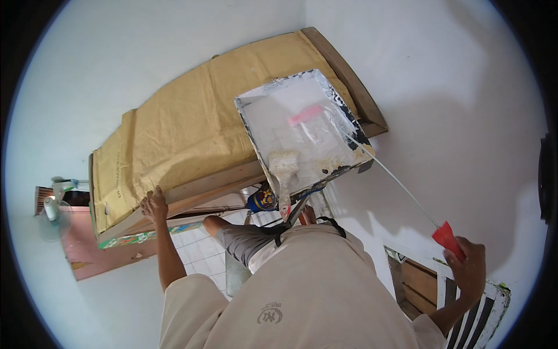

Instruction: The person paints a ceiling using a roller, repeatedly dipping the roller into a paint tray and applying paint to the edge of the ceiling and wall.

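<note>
My right hand is closed around the red handle of a paint roller. Its long thin rod reaches to a pinkish roller head lying in a paint tray. White paint coats the tray, and dark, chipped patches mark its rim. A flat paintbrush lies across the near side of the tray, bristles inward, its reddish handle tip over the rim. My left hand rests with fingers apart on the front wooden edge of a cabinet top covered in brown paper.
White walls meet in a corner behind the cabinet. At the left stand a small fan and a pink surface. Below are a tiled floor and a dark blue patterned thing. A white slatted frame is at lower right.
</note>
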The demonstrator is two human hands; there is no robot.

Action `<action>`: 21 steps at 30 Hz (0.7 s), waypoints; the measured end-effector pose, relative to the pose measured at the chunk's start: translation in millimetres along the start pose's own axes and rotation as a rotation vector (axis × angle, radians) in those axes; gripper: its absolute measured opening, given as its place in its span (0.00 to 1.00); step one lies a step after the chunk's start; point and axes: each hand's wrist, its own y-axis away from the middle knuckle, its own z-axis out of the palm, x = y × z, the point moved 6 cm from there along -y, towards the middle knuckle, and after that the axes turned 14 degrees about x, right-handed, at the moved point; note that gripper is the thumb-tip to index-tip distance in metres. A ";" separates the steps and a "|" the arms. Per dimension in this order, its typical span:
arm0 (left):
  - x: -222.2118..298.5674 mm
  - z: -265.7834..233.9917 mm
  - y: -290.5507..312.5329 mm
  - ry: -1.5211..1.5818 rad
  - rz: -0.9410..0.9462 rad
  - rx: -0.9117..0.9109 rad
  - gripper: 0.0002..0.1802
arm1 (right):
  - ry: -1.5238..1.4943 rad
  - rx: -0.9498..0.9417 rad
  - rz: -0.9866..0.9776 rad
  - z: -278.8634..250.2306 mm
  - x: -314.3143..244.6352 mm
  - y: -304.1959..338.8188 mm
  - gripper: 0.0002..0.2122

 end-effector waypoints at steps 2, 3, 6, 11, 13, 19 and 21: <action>6.2 -0.1 -3.1 0.032 0.004 -0.006 0.31 | 0.101 0.022 -0.032 -16.6 16.8 17.0 0.17; 0.6 1.3 0.3 0.027 -0.009 -0.013 0.31 | 0.109 0.020 -0.045 -19.6 28.4 25.0 0.17; -17.7 3.1 10.1 0.022 -0.044 -0.023 0.31 | -0.027 0.269 -0.102 -34.3 51.6 38.7 0.17; 0.5 -2.6 -0.6 0.017 -0.022 -0.059 0.31 | -0.018 0.129 -0.125 -3.0 4.0 11.0 0.15; 3.5 -2.6 -0.6 0.004 -0.013 -0.040 0.31 | -0.057 0.037 -0.039 4.5 -17.5 -4.1 0.16; -4.4 3.7 2.8 0.000 -0.022 -0.012 0.30 | 0.114 0.185 -0.160 -14.3 30.1 20.2 0.20; -4.7 5.5 -0.1 0.002 -0.035 -0.020 0.30 | 0.054 0.127 -0.106 -17.6 43.9 18.0 0.20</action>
